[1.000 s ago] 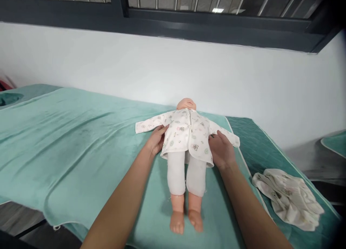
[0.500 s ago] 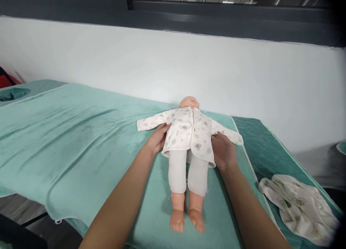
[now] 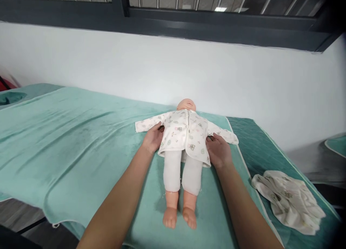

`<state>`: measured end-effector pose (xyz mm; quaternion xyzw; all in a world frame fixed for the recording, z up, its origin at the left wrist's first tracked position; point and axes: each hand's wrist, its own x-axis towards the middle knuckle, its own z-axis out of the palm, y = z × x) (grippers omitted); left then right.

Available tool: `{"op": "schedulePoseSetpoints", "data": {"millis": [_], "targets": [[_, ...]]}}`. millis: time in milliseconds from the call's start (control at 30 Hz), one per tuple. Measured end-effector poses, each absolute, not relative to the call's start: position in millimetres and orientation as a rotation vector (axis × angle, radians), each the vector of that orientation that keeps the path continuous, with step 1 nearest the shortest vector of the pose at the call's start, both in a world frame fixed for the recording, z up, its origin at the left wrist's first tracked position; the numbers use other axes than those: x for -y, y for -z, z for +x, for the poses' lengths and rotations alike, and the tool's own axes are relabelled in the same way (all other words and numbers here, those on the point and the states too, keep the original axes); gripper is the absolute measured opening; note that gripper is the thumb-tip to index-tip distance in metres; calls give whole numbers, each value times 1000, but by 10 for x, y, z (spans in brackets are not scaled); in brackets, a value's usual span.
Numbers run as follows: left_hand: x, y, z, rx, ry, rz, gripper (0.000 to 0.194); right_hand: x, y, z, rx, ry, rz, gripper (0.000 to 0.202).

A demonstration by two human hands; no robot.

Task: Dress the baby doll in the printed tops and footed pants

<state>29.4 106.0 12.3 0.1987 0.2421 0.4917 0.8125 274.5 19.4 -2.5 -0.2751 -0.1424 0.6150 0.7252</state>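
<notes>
A baby doll (image 3: 186, 104) lies on its back on a green cloth (image 3: 81, 133), its feet toward me. It wears a white patterned jacket (image 3: 175, 133) with both sleeves spread out, and its legs are white down to the bare shins. My left hand (image 3: 154, 138) is at the jacket's left side below the sleeve, palm up, fingertips against the doll's side. On the other side my right hand (image 3: 218, 151) lies palm up beside the jacket, fingers partly under its edge. Both hands look open, with nothing gripped.
A crumpled white patterned cloth (image 3: 292, 202) lies on the darker green cover (image 3: 243, 133) at the right. Behind the doll rises a white wall (image 3: 162, 68) below a dark window frame (image 3: 216, 25). A dark bar crosses the lower left corner.
The view has shifted slightly, so the doll and hands appear a little further left. My left thumb has come off the jacket front and now rests beside it.
</notes>
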Motion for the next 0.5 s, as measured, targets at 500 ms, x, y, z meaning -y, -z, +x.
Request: {"op": "schedulePoseSetpoints", "data": {"millis": [500], "targets": [[-1134, -134, -100, -669, -1736, 312, 11, -76, 156, 3408, 115, -927, -754, 27]]}}
